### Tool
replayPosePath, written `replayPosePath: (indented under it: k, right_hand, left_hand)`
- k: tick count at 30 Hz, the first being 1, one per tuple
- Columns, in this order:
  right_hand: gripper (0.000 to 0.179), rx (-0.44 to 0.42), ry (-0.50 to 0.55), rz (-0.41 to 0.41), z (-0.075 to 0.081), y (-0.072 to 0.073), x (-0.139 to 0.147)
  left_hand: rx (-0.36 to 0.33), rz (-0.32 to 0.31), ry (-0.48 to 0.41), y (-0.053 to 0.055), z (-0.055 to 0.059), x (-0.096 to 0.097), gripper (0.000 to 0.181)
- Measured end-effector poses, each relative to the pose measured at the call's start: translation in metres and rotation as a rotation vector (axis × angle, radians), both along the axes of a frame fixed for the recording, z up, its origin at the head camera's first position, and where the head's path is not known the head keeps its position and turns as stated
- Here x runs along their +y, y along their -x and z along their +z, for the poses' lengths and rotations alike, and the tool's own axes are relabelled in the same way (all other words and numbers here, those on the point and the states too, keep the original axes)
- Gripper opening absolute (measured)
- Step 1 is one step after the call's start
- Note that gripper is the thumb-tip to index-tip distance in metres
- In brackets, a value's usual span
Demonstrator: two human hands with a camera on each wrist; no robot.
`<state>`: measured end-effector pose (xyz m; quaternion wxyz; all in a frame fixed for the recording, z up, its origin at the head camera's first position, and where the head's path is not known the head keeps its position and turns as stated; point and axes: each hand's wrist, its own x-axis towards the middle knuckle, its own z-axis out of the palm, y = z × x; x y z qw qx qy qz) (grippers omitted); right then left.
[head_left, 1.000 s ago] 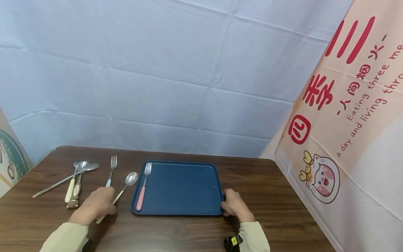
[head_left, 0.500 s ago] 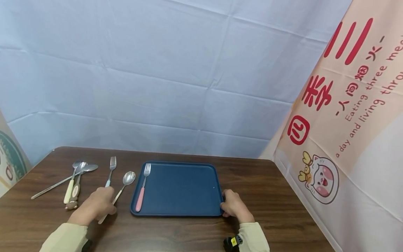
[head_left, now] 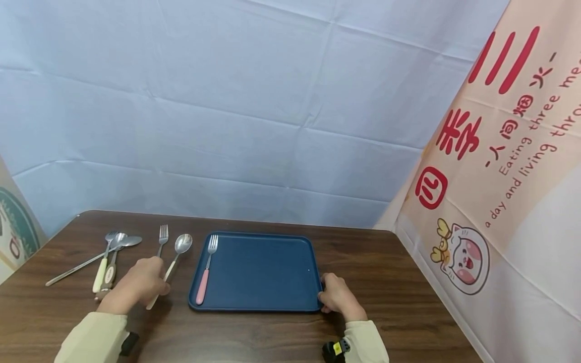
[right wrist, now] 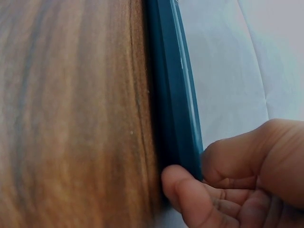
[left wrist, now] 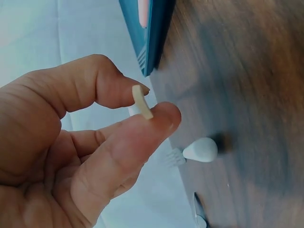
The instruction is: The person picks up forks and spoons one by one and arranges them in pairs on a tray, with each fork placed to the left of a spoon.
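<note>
My left hand (head_left: 141,283) pinches the cream handle of a metal spoon (head_left: 183,243) between thumb and finger. In the left wrist view the handle's end (left wrist: 142,102) shows between the fingertips, raised off the table. Just left of the spoon lies a fork (head_left: 163,235), its handle hidden behind my left hand in the head view; the left wrist view shows that pale handle (left wrist: 202,150). My right hand (head_left: 338,296) grips the right edge of a dark blue tray (head_left: 268,272) near its front corner. Along the tray's left side lies a fork with a pink handle (head_left: 202,287).
At the left, a yellow-handled fork (head_left: 101,275), a spoon with a brown bear handle (head_left: 110,275) and a long metal spoon (head_left: 77,268) overlap. All stands on a dark wooden table (head_left: 254,335). A white cloth (head_left: 218,111) hangs behind, a printed one (head_left: 513,166) at the right.
My left hand and the spoon have moved slightly away from me, and the spoon's bowl has shifted left, toward the fork. My right hand and the tray have stayed put.
</note>
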<state>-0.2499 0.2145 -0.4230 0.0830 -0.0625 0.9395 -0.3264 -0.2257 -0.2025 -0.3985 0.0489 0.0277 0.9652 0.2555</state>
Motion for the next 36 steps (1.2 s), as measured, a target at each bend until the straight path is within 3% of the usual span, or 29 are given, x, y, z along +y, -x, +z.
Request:
replayPosePath:
  k: [10, 20, 25, 36]
  right_hand:
    - [0.037, -0.003, -0.001, -0.004, -0.002, 0.000, 0.001]
    - [0.037, 0.005, 0.008, -0.004, -0.002, 0.000, 0.000]
    - [0.035, 0.003, 0.000, -0.005, -0.001, 0.000, 0.000]
    - [0.037, -0.013, -0.005, -0.004, 0.000, 0.001, -0.002]
  left_hand:
    - [-0.009, 0.033, -0.043, 0.003, -0.002, 0.005, 0.018]
    - [-0.013, 0.095, -0.110, 0.005, 0.001, 0.027, 0.016]
    - [0.002, 0.097, -0.105, 0.009, 0.001, 0.042, 0.017]
    - [-0.040, 0.093, -0.135, 0.018, 0.000, 0.061, 0.019]
